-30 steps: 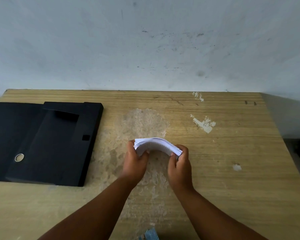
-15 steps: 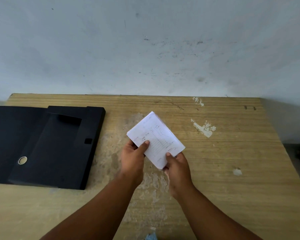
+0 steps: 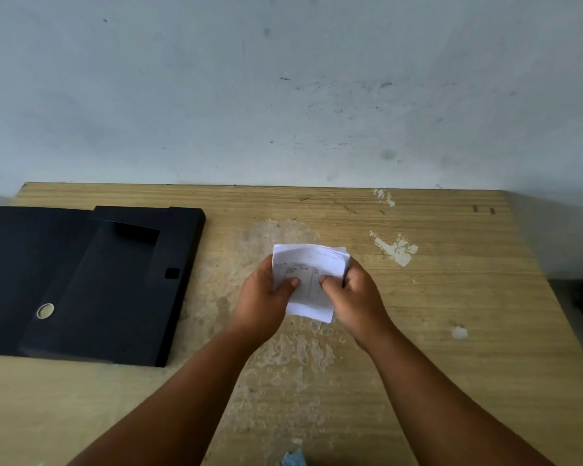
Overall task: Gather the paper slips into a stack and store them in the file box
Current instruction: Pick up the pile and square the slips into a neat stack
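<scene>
While your left hand [image 3: 265, 297] and right hand [image 3: 352, 294] clamp the stack of paper slips [image 3: 308, 280] from both sides, it sits raised above the table [image 3: 451, 331]. The black file box [image 3: 91, 284] lies open, well apart at far left.

Pretty soft, even daylight here, no harsh glare anywhere. The wall [image 3: 283, 79] looks flat and bluish-grey. Faint shadows sit under the forearms on the table [image 3: 451, 297]. Wide lens bends the table edges, and everything's a bit soft and smeary.

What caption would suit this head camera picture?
Both hands, left hand and right hand, hold a stack of paper slips above the wooden table, black file box nearby.
</scene>
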